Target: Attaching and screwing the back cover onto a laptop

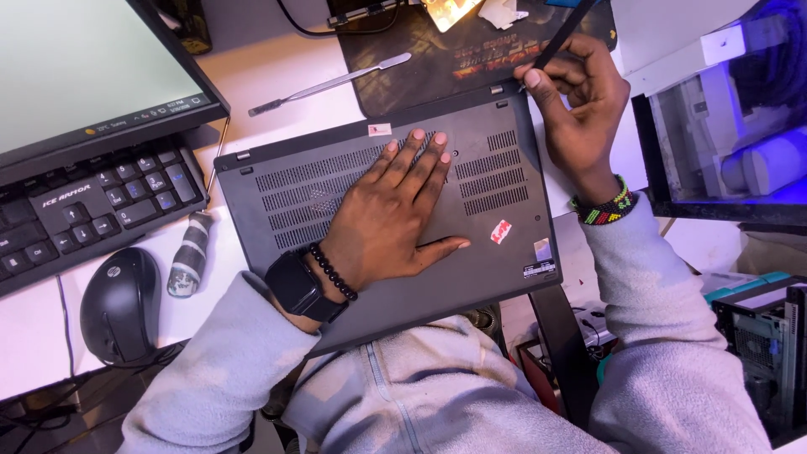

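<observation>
A dark grey laptop (504, 160) lies upside down on the white desk, its vented bottom cover facing up. My left hand (395, 210) rests flat on the middle of that cover, fingers spread, with a black watch and a bead bracelet on the wrist. At the laptop's far right corner, near the hinge, my right hand (580, 101) grips a thin black pry tool (561, 34). The tool's tip touches the cover's edge. A beaded band in several colours circles the right wrist.
A metal spudger (332, 82) lies beyond the laptop beside a dark mat (420, 59). To the left are a black keyboard (84, 210), a monitor (76, 67), a black mouse (122, 307) and a screwdriver (189, 252). A lit cabinet (731, 126) stands right.
</observation>
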